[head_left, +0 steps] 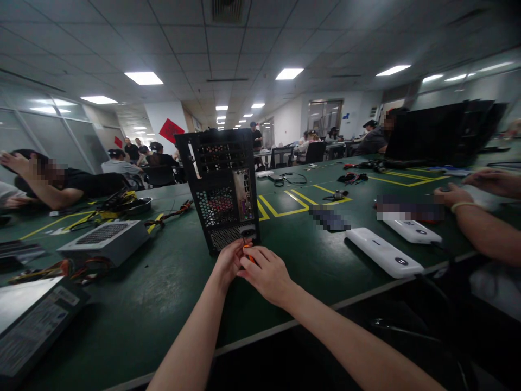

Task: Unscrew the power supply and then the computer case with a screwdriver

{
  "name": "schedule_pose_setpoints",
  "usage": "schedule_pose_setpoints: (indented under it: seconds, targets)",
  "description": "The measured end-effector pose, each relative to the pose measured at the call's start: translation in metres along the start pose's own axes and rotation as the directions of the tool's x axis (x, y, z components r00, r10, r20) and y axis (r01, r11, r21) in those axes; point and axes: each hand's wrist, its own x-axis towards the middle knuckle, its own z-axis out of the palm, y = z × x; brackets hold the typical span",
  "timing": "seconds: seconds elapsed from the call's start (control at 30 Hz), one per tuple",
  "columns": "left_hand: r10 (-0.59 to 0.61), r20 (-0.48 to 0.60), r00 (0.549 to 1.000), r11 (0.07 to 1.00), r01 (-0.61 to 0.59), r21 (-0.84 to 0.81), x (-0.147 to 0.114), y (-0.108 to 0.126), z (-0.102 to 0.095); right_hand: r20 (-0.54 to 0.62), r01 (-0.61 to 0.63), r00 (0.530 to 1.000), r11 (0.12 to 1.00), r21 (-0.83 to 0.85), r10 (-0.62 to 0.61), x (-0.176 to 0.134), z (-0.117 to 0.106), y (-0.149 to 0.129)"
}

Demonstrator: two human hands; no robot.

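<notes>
A black computer case stands upright on the green table, its rear side with ports and perforated vents facing me. Low at its back, close to the power socket, both of my hands meet around a screwdriver with an orange handle. My right hand grips the handle. Fingers of my left hand are pinched together at the thin dark shaft, next to the case. The tip of the shaft and any screw there are too small to make out.
Two power supply units, one grey and one nearer, lie at left with cables. White power banks and a blurred phone lie at right. A co-worker's hands work at far right, near another black case.
</notes>
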Motion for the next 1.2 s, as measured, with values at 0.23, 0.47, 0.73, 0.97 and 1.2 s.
schedule_pose_setpoints:
  seconds: [0.23, 0.47, 0.73, 0.97, 1.2]
  targets:
    - [0.021, 0.061, 0.998, 1.000, -0.019, -0.019, 0.0001, -0.0006, -0.0020, -0.005, -0.103, 0.995, 0.995, 0.005, 0.103, -0.0045, -0.0008, -0.0028]
    - [0.037, 0.089, 0.995, 0.999, -0.038, 0.015, 0.0045, -0.0029, -0.0064, 0.016, -0.180, 0.984, 0.983, 0.020, 0.180, -0.0042, -0.0029, 0.0012]
    - [0.049, 0.075, 0.996, 0.999, -0.050, 0.011, 0.0033, -0.0022, -0.0051, -0.006, -0.102, 0.995, 0.995, 0.018, 0.102, -0.0053, -0.0005, -0.0009]
    - [0.063, 0.095, 0.993, 0.997, -0.066, 0.031, 0.0044, -0.0030, -0.0068, 0.005, -0.177, 0.984, 0.983, -0.049, 0.177, -0.0060, -0.0029, 0.0007]
    - [0.042, 0.075, 0.996, 0.998, -0.045, 0.036, 0.0035, -0.0020, -0.0051, 0.026, -0.131, 0.990, 0.973, -0.188, 0.139, -0.0083, 0.0022, 0.0011]
